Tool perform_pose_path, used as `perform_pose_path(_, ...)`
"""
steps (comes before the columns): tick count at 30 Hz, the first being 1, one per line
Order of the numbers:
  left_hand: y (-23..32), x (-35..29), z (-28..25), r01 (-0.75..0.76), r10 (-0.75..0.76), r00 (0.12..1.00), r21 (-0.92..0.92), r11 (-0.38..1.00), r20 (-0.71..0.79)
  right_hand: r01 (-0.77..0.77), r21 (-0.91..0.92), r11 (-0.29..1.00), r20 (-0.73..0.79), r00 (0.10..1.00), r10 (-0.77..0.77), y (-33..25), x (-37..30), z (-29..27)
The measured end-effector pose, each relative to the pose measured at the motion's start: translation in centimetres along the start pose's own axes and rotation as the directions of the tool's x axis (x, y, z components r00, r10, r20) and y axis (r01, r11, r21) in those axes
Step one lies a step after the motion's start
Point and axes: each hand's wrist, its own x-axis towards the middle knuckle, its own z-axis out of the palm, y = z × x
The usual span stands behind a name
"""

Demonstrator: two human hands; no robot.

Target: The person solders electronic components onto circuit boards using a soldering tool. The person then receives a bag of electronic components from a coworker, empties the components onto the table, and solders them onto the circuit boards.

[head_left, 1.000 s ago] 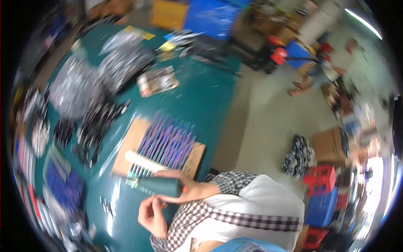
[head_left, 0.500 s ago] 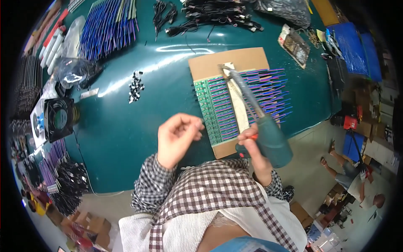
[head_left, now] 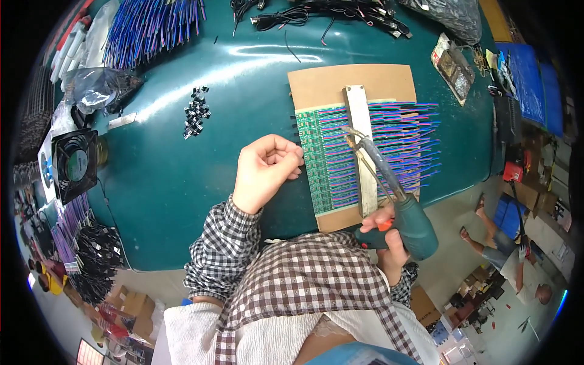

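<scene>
My right hand (head_left: pixel 394 248) grips the green handle of a soldering gun (head_left: pixel 417 228), a finger on its red trigger. The gun's metal tip hangs over a pale bar (head_left: pixel 360 103), which lies across rows of blue, pink and black wires (head_left: pixel 398 143). The wires run from a strip of green circuit boards (head_left: pixel 316 173) on a piece of cardboard (head_left: pixel 350 76). At the boards' left edge is my left hand (head_left: pixel 264 173), thumb and fingers pinched together. Whatever is between those fingertips is hidden. Small dark parts sit along the boards' upper left edge.
A pile of small black-and-silver connectors (head_left: pixel 196 114) lies left on the green table (head_left: pixel 164 207). Beyond are wire bundles (head_left: pixel 152 27) and black cables (head_left: pixel 340 12). A black fan (head_left: pixel 76 167) stands at the left, a dirty tray (head_left: pixel 455 70) at right. Another person (head_left: pixel 514 267) is beyond the table.
My left hand has moved up to the boards' left edge, its fingers closer together. The soldering gun's tip has come down from the bar's far end toward its middle. The view has shifted slightly.
</scene>
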Motion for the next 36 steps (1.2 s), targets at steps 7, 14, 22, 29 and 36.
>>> perform_pose_path(7,0.2,0.2,-0.2,0.026,-0.026,0.999,0.033,0.999,0.018,-0.055,-0.044,0.998,-0.019,0.998,0.054,0.4,-0.8,0.2)
perform_pose_path(14,0.5,0.2,-0.5,0.025,-0.028,0.999,0.064,0.998,0.044,-0.051,-0.079,0.996,0.014,0.999,0.052,0.5,-0.9,0.4)
perform_pose_path(22,0.8,0.7,-0.8,0.072,-0.079,0.994,0.093,0.993,0.077,-0.066,-0.085,0.994,0.052,0.996,0.07,0.4,-0.8,0.5)
perform_pose_path(29,0.8,0.8,-0.8,0.099,-0.105,0.992,0.072,0.992,0.077,-0.13,-0.132,0.983,0.105,0.984,0.144,0.5,-0.8,0.1)
perform_pose_path(36,1.0,0.8,-0.7,0.096,-0.1,0.993,0.057,0.994,0.064,-0.153,-0.169,0.974,0.111,0.979,0.172,0.2,-1.2,0.1)
